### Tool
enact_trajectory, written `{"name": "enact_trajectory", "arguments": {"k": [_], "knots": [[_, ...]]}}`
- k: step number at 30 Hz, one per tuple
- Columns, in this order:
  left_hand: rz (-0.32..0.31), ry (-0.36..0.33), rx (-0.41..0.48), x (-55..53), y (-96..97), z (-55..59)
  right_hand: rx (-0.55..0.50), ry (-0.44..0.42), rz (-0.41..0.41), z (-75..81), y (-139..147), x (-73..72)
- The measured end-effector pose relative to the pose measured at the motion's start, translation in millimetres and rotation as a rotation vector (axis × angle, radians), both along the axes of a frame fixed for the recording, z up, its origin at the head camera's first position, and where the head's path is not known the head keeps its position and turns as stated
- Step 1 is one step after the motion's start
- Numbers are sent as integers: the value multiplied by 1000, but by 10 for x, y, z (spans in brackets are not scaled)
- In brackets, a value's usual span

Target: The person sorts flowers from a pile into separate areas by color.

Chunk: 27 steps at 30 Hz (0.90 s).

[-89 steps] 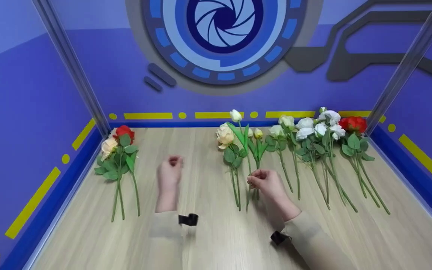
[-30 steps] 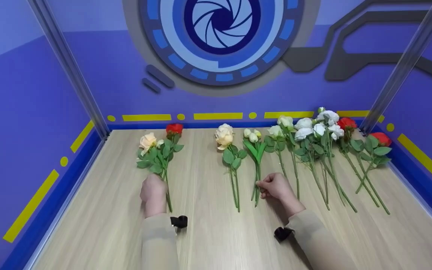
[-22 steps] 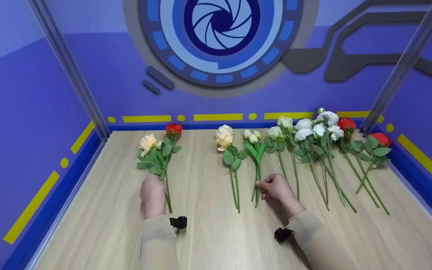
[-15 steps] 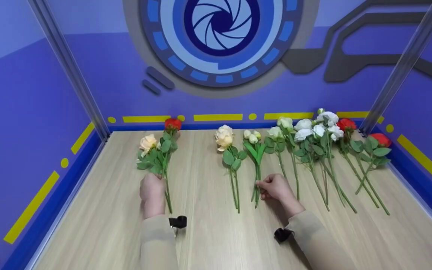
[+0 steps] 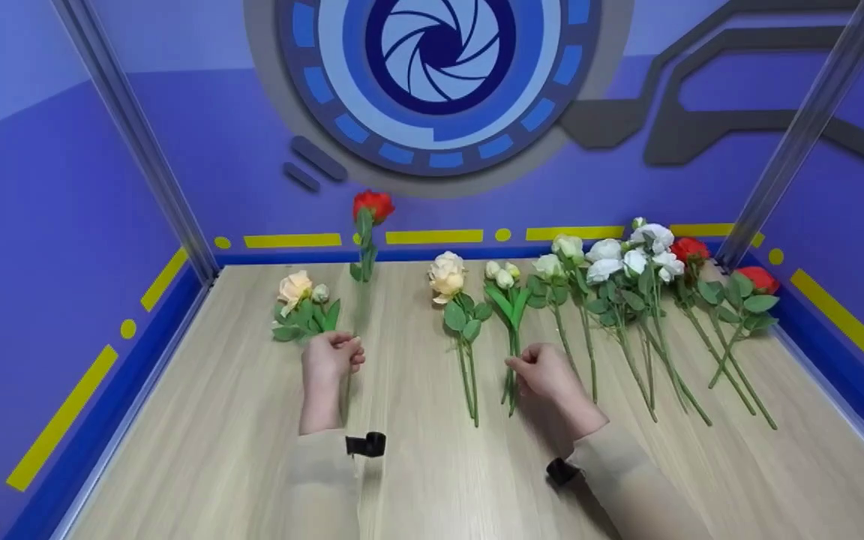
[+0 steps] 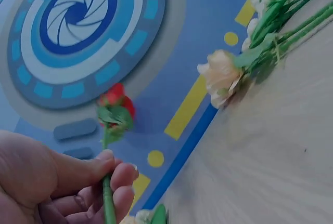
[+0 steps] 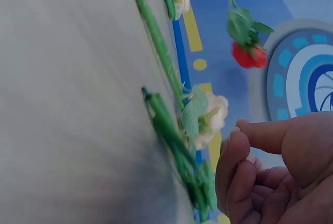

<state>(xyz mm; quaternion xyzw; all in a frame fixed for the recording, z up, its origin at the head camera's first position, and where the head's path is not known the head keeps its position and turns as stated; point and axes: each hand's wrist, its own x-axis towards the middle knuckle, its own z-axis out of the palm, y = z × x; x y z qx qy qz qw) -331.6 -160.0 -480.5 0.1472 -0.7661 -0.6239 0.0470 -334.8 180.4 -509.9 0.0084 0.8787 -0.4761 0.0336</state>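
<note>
My left hand [image 5: 331, 366] pinches the stem of a red rose [image 5: 373, 207] between thumb and fingers. Its bloom is raised in front of the back wall. The left wrist view shows the green stem [image 6: 108, 198] crossing the fingers. Just left of this hand lie a peach rose [image 5: 295, 288] and a white tulip bud [image 5: 320, 293], their stems hidden by the hand. My right hand [image 5: 548, 369] is over the stems of several white tulips [image 5: 505, 277]. In the right wrist view its thumb and curled index finger meet, with nothing visible between them, apart from the stems [image 7: 161, 115].
Peach roses [image 5: 447, 277] lie left of the tulips. To their right are pale green-white roses [image 5: 568, 247], white flowers [image 5: 634, 261] and red roses [image 5: 759, 280]. Blue walls and metal corner posts [image 5: 807, 124] border the wooden table [image 5: 417, 480].
Within the last half second my left hand has lifted the red rose off the left bundle, moving right and up. My right hand has barely shifted. Earlier, it set a white tulip with the others.
</note>
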Motion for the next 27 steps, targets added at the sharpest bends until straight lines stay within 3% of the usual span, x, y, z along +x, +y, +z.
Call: {"name": "enact_trajectory", "arguments": {"k": [7,14,19,23,27], "knots": [[-118,76,117,18,406,85,-92,20,78,71,-192,131],[-271,126,261,59,807,126,-104,87,263,136,-356,253],[-356,142,381,107,1038,113,-186,120,357,142,-460,325],[-383,142,411,141,1175,82,-258,124,357,127,-520,370],[-390,165,366,158,1236,52,-302,138,301,135,-553,400]]}}
